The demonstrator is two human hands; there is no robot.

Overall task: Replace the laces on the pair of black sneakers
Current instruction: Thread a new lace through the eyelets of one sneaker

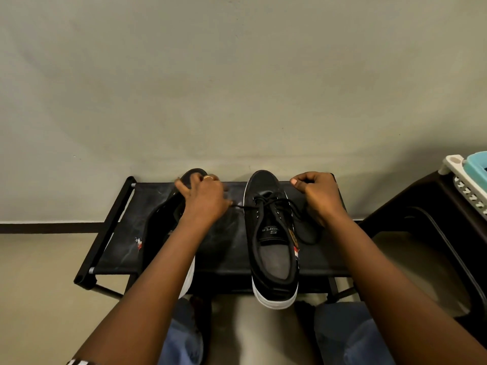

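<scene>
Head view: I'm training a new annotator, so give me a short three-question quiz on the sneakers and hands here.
1. True or false: both sneakers stand upright on the black rack.
2. Which hand rests on the tilted left sneaker? A left hand, B right hand
3. Fill in: the right sneaker has a black ____ through its eyelets.

Key: 1 false; 2 A; 3 lace.

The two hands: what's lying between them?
In the head view, the right-side sneaker sits between the left hand and right hand, its black lace stretching toward the left hand.
</scene>
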